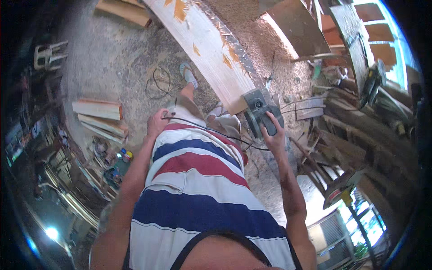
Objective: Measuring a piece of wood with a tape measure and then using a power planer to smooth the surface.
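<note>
A long pale wooden plank (211,67) stretches from the top of the view down to the middle, with orange-brown patches on its face and shavings along its right edge. At its near end sits a dark electric hand planer (255,108). My right hand (273,135) is closed round the planer's handle. By my left hip, my left hand (157,122) pinches a black power cord (202,127), which runs across my waist toward the planer. Part of the plank's support is hidden beneath it.
Sawdust covers the floor (121,58). Cut wood pieces (99,110) lie on the left, near a coiled cable (158,83). Boards (297,27) lean at the upper right. Stacked timber (355,130) stands at the right. A pale plastic chair (49,56) is at the far left.
</note>
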Demonstrator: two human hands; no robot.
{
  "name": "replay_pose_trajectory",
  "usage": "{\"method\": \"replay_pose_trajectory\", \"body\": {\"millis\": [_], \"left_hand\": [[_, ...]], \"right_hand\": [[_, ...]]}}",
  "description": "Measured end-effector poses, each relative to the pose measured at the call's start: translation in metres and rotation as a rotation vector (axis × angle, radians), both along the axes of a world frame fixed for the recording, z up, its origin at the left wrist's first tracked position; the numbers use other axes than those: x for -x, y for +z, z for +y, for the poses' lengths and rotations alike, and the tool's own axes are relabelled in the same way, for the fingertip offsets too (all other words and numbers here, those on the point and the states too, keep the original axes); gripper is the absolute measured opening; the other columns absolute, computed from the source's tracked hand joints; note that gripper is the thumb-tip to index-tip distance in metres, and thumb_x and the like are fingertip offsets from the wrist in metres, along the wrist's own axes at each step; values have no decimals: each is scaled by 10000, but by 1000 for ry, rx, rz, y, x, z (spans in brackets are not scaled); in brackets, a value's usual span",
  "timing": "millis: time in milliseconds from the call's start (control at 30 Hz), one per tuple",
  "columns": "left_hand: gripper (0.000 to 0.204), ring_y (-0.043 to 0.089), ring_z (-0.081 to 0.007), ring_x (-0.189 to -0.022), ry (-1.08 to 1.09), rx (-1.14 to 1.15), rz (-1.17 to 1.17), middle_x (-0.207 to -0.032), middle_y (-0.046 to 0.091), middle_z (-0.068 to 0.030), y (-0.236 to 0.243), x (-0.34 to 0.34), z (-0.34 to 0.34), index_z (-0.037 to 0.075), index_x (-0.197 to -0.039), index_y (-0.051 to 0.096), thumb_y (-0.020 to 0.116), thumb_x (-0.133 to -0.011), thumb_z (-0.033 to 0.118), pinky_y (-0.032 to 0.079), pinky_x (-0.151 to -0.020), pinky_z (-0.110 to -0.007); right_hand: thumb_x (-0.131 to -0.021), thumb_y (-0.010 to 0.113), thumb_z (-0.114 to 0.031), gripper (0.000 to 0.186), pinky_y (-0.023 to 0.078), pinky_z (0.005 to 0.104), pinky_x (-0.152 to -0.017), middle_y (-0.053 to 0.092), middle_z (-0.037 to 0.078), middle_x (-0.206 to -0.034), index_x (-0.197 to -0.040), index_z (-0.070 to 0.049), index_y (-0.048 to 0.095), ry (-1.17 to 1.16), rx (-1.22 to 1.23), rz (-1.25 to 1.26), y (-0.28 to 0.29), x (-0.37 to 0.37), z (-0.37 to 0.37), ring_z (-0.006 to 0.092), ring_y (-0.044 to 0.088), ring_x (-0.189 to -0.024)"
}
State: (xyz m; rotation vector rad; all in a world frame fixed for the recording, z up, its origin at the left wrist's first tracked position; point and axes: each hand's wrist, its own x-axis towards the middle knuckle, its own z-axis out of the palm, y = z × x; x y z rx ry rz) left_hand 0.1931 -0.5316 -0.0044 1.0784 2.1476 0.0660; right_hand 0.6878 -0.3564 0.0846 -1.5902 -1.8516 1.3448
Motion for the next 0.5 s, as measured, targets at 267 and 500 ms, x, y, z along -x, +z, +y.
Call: {"method": "replay_pose_trajectory", "body": {"millis": [267,500], "left_hand": [[311,739,-395,-899,313,-113,-24,-929,760,-191,-39,4,-40,163,-1179,798,649,-1028,390,560,-819,-479],[450,726,-432,-933,636,-73,-129,-937,741,-255,-50,-5,-77,108,-1179,819,578,-1064,471,546,-860,-511]], "right_hand": [[-960,832,-119,550,611,381,-990,801,214,-1258,-1487,-94,677,126,-66,-13,-9,78,89,276,789,-1170],[-970,794,-102,490,598,357,-995,820,177,-1212,-1442,-14,699,108,-17,64,-13,196,174,191,777,-1119]]}}
